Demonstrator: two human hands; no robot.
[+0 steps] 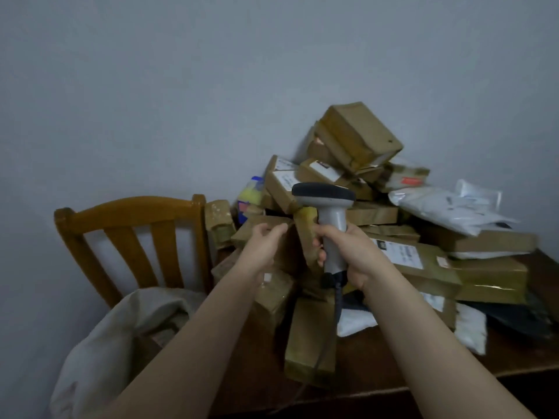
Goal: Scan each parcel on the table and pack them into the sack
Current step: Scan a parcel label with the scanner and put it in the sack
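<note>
A heap of brown taped parcels (357, 137) and white plastic mailers (444, 207) covers the dark wooden table (393, 361) against the wall. My right hand (348, 252) grips the handle of a grey barcode scanner (328, 204), its dark head level and its cable hanging down. My left hand (263, 246) holds the edge of a brown parcel (257, 226) at the front of the heap, fingers curled over its top. A beige sack (121, 337) stands open at the table's left edge, below my left forearm.
A wooden chair (133, 216) stands behind the sack, left of the table. A long brown parcel (311, 337) lies near the table's front edge. A blue and yellow package (251, 192) sits at the heap's left. A plain wall rises behind.
</note>
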